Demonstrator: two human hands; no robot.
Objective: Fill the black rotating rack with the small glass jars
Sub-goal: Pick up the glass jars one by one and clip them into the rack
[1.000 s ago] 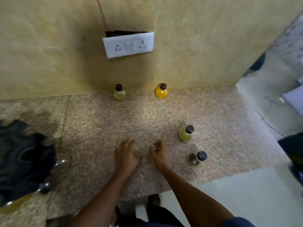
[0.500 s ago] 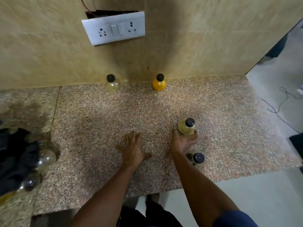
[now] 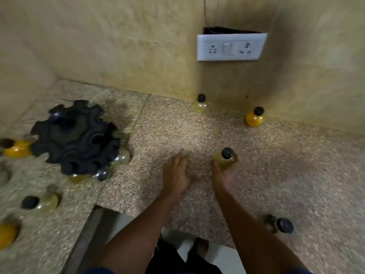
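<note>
On the speckled granite counter (image 3: 197, 135), your right hand (image 3: 223, 173) is wrapped around the round belly of a small glass jar of pale yellow liquid (image 3: 225, 160), whose black screw cap stands upright above your fingers. Your left hand (image 3: 175, 175) lies just beside it, palm down and flat on the stone, fingers loose and holding nothing. Off to your left sits the black rotating rack (image 3: 75, 137), a matte, gear-shaped piece with scalloped notches around its rim; several rounded jars already hang in its near-side notches, though blur hides how many. More bulbous jars stand loose around it: an orange-filled jar (image 3: 16, 148) touching its left edge, a pale jar (image 3: 42, 202) nearer you, and another orange one at the frame's left border. Against the glossy beige wall (image 3: 118, 46) stand a pale yellow jar (image 3: 200, 104) and a deep orange jar (image 3: 254, 117), well apart. A dark-capped jar (image 3: 280, 225) sits near the counter's front edge by your right forearm. A white rectangular socket plate (image 3: 231, 47) is mounted on the wall.
</note>
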